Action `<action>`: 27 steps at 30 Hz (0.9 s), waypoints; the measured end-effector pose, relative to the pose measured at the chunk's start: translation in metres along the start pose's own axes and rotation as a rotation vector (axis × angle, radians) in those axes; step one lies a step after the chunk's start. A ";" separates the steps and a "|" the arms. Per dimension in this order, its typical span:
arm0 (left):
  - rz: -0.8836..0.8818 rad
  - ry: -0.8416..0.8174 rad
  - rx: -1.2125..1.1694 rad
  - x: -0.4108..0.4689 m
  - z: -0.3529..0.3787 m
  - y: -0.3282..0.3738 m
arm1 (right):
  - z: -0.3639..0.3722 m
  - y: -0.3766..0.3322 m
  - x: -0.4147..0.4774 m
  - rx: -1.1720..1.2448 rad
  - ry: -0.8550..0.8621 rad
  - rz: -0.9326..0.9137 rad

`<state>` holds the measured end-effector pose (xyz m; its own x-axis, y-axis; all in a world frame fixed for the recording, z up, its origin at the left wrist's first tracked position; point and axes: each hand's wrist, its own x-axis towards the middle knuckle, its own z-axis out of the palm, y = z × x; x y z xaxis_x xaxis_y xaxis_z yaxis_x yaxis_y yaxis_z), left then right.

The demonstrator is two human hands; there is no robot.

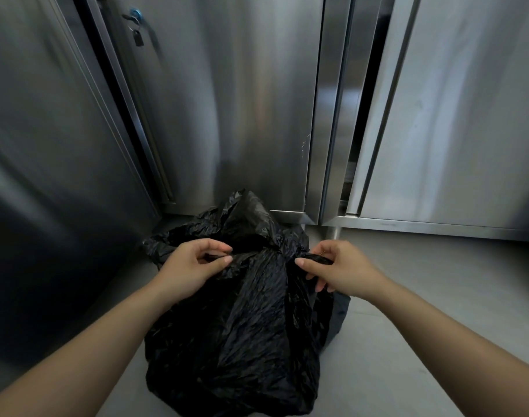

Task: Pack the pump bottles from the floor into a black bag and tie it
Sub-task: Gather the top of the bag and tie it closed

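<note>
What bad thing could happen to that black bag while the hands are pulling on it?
The black bag is thin, crinkly plastic, and the left hand and right hand each pinch a bit of its top. Pulling too hard might tear it. Each grip is only a small pinch, so a strip could slip free and the knot might end up loose. The bag also sits close to the metal cabinet, whose lower corner might snag it.

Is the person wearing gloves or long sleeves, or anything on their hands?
No. The left hand and the right hand are both bare, with no gloves. No rings, watch or bracelet show on the fingers or wrists. Both forearms are bare too, all the way to the bottom edge of the picture, so no sleeves can be seen. The fingernails look short and plain.
</note>
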<state>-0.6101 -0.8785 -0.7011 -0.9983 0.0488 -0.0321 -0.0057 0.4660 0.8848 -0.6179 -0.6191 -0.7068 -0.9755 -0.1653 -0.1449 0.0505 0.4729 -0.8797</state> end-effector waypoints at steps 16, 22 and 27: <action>0.108 0.095 0.058 0.002 0.002 0.004 | 0.014 -0.006 0.006 0.178 0.193 -0.103; 0.066 0.048 -0.056 0.001 0.009 0.009 | 0.016 -0.011 0.005 0.257 0.221 -0.098; 0.058 0.038 -0.046 0.001 0.010 0.010 | 0.019 -0.011 0.006 0.307 0.244 -0.079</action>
<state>-0.6102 -0.8652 -0.6968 -0.9985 0.0404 0.0364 0.0501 0.4219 0.9053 -0.6201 -0.6411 -0.7069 -0.9993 0.0374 0.0077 -0.0008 0.1802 -0.9836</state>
